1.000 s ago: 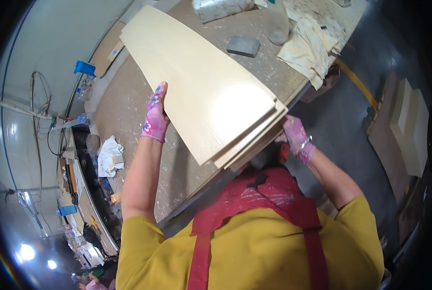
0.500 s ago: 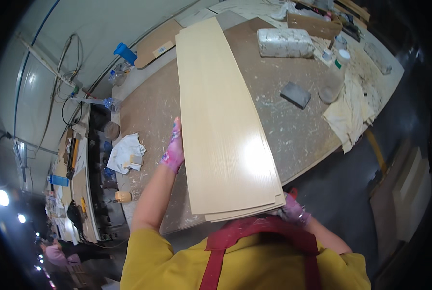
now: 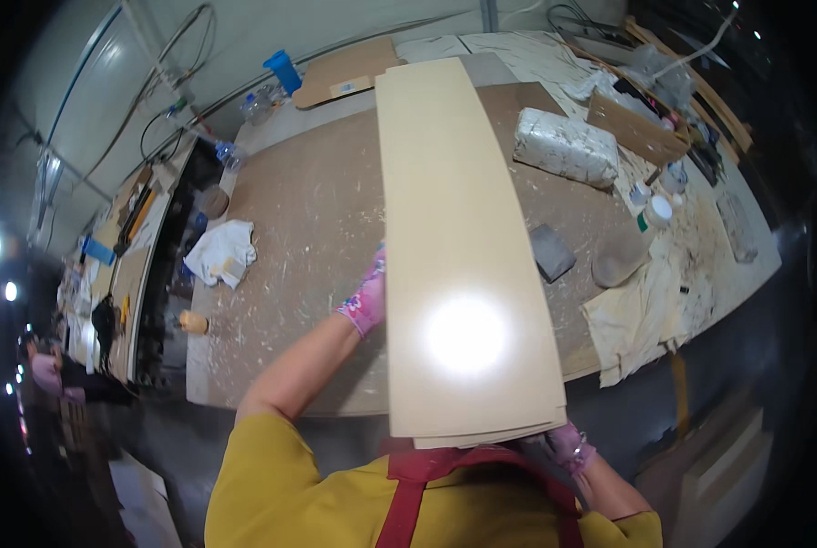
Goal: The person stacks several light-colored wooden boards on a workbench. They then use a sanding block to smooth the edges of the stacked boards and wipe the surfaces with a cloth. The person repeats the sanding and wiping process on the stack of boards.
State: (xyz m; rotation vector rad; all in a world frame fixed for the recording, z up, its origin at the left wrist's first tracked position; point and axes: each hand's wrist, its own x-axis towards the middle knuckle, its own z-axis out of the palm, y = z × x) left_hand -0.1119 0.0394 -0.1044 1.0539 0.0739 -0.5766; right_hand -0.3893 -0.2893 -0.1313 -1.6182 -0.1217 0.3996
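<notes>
— Boards, a long pale stack of boards [image 3: 459,247], lying lengthwise over the brown workbench [image 3: 308,219], the near end sticking out past the bench edge toward the person in the yellow top and red straps.

— And the hands?

— Left hand [image 3: 366,297], in a pink patterned glove, is clamped on the stack's left long edge, about midway along the nearer half; fingers closed around that edge. Right hand [image 3: 568,446], same kind of glove, sits under the near right corner. Mostly hidden by the boards, so I cannot tell how its fingers are set.

— What's around them?

— Right of the stack, a dark grey block [image 3: 551,251] lies on the bench just beside it, and a wrapped whitish bundle [image 3: 566,146] farther back. A crumpled white rag [image 3: 219,252] lies well to the left. A pale cloth [image 3: 641,315] hangs over the bench's right edge, and a blue cup [image 3: 282,70] stands at the far side by the wall.
</notes>
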